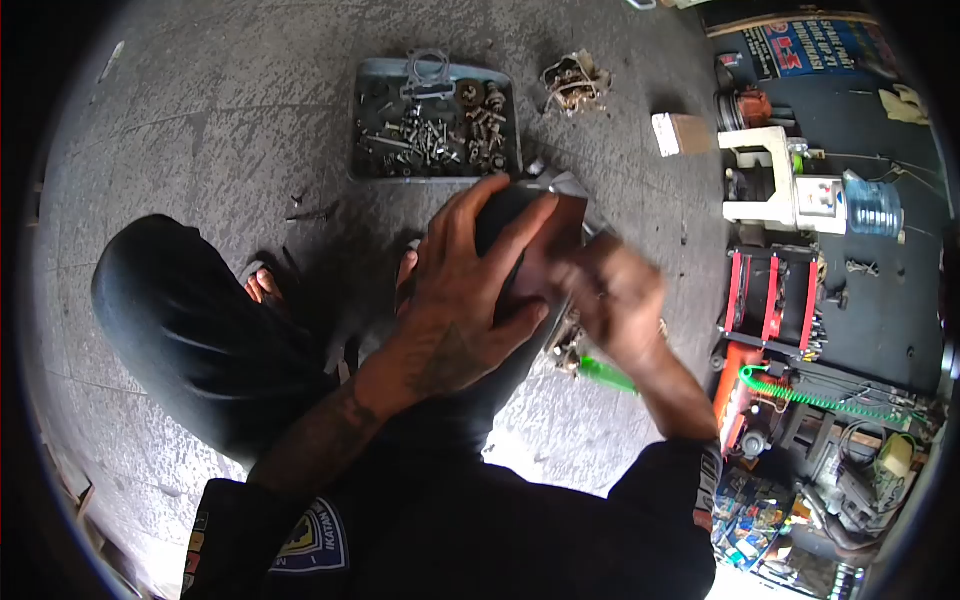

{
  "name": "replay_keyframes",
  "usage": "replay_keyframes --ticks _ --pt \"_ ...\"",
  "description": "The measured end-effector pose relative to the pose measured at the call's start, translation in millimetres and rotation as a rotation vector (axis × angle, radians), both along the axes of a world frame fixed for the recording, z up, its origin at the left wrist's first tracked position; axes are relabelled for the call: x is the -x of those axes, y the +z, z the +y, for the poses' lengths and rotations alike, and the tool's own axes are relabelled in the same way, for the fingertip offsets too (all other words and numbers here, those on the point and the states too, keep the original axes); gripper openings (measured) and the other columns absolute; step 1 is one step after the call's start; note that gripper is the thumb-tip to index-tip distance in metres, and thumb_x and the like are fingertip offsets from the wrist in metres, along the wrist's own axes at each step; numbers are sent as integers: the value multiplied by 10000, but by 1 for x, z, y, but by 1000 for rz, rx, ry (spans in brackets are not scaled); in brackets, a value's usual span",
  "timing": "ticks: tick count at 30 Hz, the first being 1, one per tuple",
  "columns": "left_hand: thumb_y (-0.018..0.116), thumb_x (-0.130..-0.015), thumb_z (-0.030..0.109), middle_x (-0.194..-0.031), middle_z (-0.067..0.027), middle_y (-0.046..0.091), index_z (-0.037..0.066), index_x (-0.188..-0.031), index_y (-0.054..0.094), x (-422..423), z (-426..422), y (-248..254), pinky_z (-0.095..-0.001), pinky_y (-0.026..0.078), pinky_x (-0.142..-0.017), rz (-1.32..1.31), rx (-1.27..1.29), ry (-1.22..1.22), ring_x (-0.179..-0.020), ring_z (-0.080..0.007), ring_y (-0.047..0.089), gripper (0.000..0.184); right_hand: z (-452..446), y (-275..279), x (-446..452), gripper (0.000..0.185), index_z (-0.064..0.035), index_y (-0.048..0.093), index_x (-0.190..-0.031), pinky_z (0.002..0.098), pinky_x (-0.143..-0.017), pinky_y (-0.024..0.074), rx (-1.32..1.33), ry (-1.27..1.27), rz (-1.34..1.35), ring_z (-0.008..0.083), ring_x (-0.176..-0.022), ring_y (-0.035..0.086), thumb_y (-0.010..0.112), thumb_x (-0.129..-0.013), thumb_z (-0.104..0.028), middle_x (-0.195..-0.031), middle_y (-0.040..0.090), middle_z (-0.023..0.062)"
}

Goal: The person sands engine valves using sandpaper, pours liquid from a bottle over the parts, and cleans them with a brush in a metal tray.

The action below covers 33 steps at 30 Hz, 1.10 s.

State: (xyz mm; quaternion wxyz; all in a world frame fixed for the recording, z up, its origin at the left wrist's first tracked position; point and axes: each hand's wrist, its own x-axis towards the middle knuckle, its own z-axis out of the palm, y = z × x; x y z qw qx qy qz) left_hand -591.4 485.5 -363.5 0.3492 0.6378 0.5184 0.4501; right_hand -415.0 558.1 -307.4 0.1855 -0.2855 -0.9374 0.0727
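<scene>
The left hand (465,275) is spreading its fingers apart above a dark-clothed leg (480,400), partly hiding one brown sheet (562,230). The right hand (622,300) is blurring beside it (finger grip: I cannot tell). One tray (400,180) is holding metal parts (430,140), too crowded for counting.

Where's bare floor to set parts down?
Bare floor lies left of the tray, beyond the left knee; a smaller patch lies right of the crumpled bundle. Crowded: the tray, holding bolts, and around the green item near the right hand.
</scene>
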Motion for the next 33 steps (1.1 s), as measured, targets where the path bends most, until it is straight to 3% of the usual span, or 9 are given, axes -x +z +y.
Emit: replay_keyframes --ticks 1,5,7,11,13,16,19,25,33 --pt "727 -752 219 -1450 -226 243 169 -1465 343 0 0 0 -513 220 -1119 6 -3 9 -1351 -413 241 811 5 4 2 93 -30 669 -859 332 -531 483 114 -181 58 230 -605 610 729 -790 -48 -720 612 90" --pt "729 -732 211 -1436 -223 263 184 -1466 334 0 3 -2 -520 237 -1110 26 -42 36 -1345 -412 256 834 -3 0 6 60 -11 656 -868 335 -537 483 68 126 44 238 -590 602 694 -833 -42 -726 610 99" --pt "733 -730 209 -1437 -220 263 186 -1465 336 -1 -2 0 -518 238 -1110 9 -23 18 -1346 -410 256 835 11 4 1 90 -11 651 -890 337 -565 497 139 -242 59 258 -621 622 701 -830 -57 -763 632 109" --pt "735 -731 218 -1442 -206 262 204 -1463 342 -1 2 -1 -546 250 -1095 17 -42 43 -1344 -406 264 830 -1 1 -1 68 -30 643 -869 345 -574 512 76 83 84 251 -647 632 688 -830 -64 -783 646 137" --pt "747 -726 224 -1444 -197 263 214 -1466 338 1 -1 2 -577 252 -1079 -16 31 23 -1350 -401 256 846 21 10 -11 68 -22 618 -889 292 -589 484 -8 -297 145 168 -644 592 671 -851 -38 -748 626 92" --pt "766 -712 221 -1448 -196 263 202 -1472 333 1 2 1 -567 253 -1079 4 -19 16 -1355 -397 259 875 37 22 -29 53 -21 591 -902 211 -579 392 -48 -643 648 41 -652 440 613 -922 -65 -775 583 -13" --pt "775 -705 213 -1451 -209 262 158 -1472 333 0 5 0 -526 254 -1091 0 -89 25 -1347 -404 267 887 4 25 -15 129 -64 499 -964 211 -471 382 196 -223 1091 95 -629 467 610 -938 -125 -789 516 48" --pt "772 -751 280 -1467 -251 221 71 -1470 318 -5 0 8 -494 278 -1101 31 -159 -32 -1342 -414 284 875 -27 33 20 234 -84 442 -1054 206 -391 333 501 48 1913 112 -575 426 608 -948 -211 -786 425 40" --pt "716 -807 406 -1479 -230 210 78 -1442 382 -6 -2 5 -491 321 -1083 18 -185 -25 -1324 -381 346 788 -39 37 24 215 -106 464 -993 216 -444 356 463 303 2115 97 -591 396 474 -1014 -319 -785 415 -1"
